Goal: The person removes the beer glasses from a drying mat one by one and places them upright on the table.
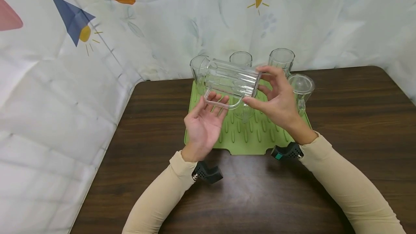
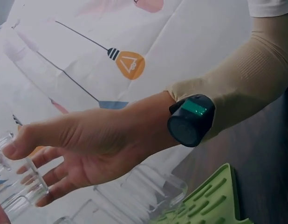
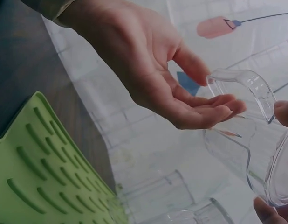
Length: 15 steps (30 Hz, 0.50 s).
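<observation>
Your right hand (image 1: pixel 279 100) pinches the clear pitcher (image 1: pixel 232 80) by its base, holding it sideways above the green mat (image 1: pixel 250 138). Your left hand (image 1: pixel 203 124) lies open, fingertips touching its handle.

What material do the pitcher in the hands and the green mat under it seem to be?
Pitcher: clear ribbed plastic or glass, glossy; the backdrop shows through it. Green mat: probably silicone or soft plastic, matte, with moulded raised ribs.
</observation>
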{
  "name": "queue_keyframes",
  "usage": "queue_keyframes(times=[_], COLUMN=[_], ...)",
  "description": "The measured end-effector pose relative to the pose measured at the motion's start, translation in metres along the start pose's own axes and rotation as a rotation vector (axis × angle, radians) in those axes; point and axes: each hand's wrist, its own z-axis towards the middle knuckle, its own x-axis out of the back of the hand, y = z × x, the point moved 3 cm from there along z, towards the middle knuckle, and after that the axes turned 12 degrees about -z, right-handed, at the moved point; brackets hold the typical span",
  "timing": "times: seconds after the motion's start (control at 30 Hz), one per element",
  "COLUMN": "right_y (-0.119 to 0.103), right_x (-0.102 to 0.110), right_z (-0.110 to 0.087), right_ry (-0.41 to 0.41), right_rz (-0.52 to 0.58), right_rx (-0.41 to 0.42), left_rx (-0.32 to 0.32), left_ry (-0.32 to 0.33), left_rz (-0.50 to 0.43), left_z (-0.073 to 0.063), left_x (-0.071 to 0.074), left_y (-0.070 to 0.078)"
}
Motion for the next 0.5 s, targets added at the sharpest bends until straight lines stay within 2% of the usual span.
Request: queue_keyframes(times=[0.2,0.5], right_y=[0.001,0.003], right_x=[-0.001,0.000], right_z=[-0.001,-0.002], right_ry=[0.004,0.026], right_rz=[0.014,0.050], right_rx=[0.002,0.008], left_rx=[-0.025,-0.035], left_ry=[0.001,-0.020], left_rz=[-0.008,-0.038], left_z=[-0.002,-0.008], left_x=[-0.003,-0.016], left_y=[-0.003,-0.006])
